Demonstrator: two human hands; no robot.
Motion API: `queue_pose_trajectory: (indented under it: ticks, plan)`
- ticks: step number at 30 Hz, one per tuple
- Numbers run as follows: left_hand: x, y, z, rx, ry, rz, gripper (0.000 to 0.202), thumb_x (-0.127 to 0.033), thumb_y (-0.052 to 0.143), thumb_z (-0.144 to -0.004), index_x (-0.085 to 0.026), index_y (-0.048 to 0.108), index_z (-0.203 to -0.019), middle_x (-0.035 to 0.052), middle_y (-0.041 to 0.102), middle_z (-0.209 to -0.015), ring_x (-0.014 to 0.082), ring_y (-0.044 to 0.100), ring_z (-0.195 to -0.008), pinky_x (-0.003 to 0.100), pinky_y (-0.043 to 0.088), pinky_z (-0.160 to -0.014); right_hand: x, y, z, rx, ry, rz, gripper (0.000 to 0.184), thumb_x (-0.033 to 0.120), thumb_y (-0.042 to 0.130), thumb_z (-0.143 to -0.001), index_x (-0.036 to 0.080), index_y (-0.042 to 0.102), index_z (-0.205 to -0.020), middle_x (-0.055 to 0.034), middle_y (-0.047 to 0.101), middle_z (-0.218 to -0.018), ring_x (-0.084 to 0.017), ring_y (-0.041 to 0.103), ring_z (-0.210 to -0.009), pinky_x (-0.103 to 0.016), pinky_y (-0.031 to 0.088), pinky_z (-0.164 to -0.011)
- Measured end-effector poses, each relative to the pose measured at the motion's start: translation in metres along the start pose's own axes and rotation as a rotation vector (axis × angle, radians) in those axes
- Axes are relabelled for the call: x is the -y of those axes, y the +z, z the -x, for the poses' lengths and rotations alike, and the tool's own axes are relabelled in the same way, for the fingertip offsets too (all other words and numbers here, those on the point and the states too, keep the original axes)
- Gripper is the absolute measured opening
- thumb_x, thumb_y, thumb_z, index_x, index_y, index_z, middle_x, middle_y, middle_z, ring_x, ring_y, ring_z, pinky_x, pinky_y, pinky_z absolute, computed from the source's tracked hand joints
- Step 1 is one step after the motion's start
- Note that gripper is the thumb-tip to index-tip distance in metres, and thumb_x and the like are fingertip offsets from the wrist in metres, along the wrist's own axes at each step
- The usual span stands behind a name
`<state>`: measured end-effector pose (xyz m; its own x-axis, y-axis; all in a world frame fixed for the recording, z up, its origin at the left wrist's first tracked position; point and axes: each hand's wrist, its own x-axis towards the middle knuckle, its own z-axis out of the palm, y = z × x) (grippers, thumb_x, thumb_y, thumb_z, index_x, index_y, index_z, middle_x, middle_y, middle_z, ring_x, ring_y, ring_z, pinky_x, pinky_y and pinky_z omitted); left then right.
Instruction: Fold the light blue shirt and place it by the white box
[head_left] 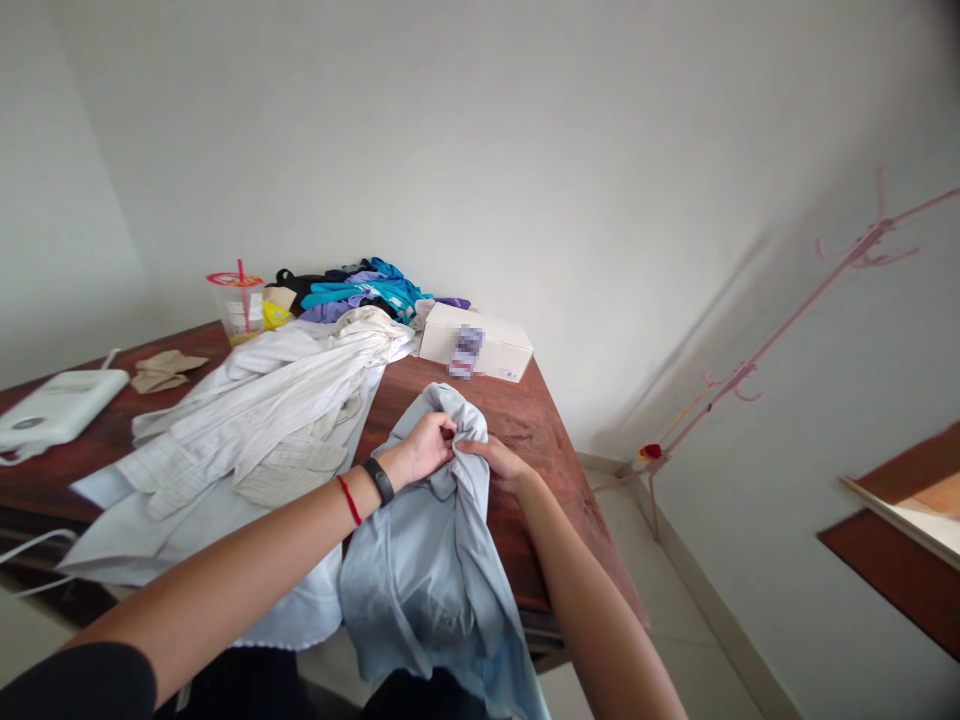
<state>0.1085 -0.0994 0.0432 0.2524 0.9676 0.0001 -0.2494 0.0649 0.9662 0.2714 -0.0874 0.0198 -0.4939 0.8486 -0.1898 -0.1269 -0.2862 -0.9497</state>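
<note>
A light blue-grey shirt (pixel 420 570) lies bunched over the front edge of the wooden table, its lower part hanging down. My left hand (pixel 429 447), with a black band and a red cord at the wrist, has its fingers curled and pinches the cloth near the top of the bunch. Facing it, my right hand (pixel 501 464) grips a fold of the same shirt, thumb stretched toward the left fingers. The fingertips of both hands are partly hidden in the fabric. To the left, white and striped shirts (pixel 262 400) are spread in a loose heap.
Behind the shirts is a pile of blue, purple and black clothes (pixel 375 285). A plastic cup (pixel 241 308) with a red straw stands beside it. A white box (pixel 487 340), a white device (pixel 60 410) and brown paper (pixel 166 370) lie on the table (pixel 551 430). A pink coat rack (pixel 772 350) leans rightward.
</note>
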Motion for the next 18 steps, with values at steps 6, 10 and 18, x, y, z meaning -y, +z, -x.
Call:
queue_pose_trajectory:
  ticks: [6, 10, 18]
  plan:
    - [-0.025, -0.014, 0.051, -0.09, -0.006, 0.023, 0.057, -0.026, 0.063, -0.079, -0.023, 0.048, -0.134, 0.0145, 0.053, -0.148, 0.0304, 0.052, -0.136, 0.045, 0.042, -0.113, 0.002, 0.002, -0.004, -0.2, -0.11, 0.049, 0.038, 0.025, 0.08, -0.06, 0.016, 0.074, -0.097, -0.005, 0.078, -0.087, -0.025, 0.071, -0.078, -0.036, 0.056, -0.077]
    - [-0.028, -0.027, 0.072, -0.324, 0.104, -0.192, 0.067, -0.022, 0.067, -0.078, -0.023, 0.047, -0.142, 0.0124, 0.03, -0.166, 0.0334, 0.024, -0.154, 0.044, 0.021, -0.124, 0.004, -0.008, -0.007, -0.504, -0.244, 0.062, 0.028, 0.027, 0.07, -0.059, 0.017, 0.072, -0.085, -0.0026, 0.075, -0.077, -0.025, 0.067, -0.075, -0.033, 0.052, -0.068]
    - [-0.008, -0.048, 0.064, -0.129, -0.315, 0.096, 0.064, -0.025, 0.074, -0.083, -0.022, 0.043, -0.139, 0.0125, 0.066, -0.124, 0.0269, 0.068, -0.114, 0.033, 0.054, -0.082, 0.017, -0.021, -0.005, -0.742, -0.47, 0.058, 0.037, 0.028, 0.066, -0.062, 0.018, 0.07, -0.097, -0.0003, 0.075, -0.09, -0.023, 0.066, -0.088, -0.029, 0.051, -0.073]
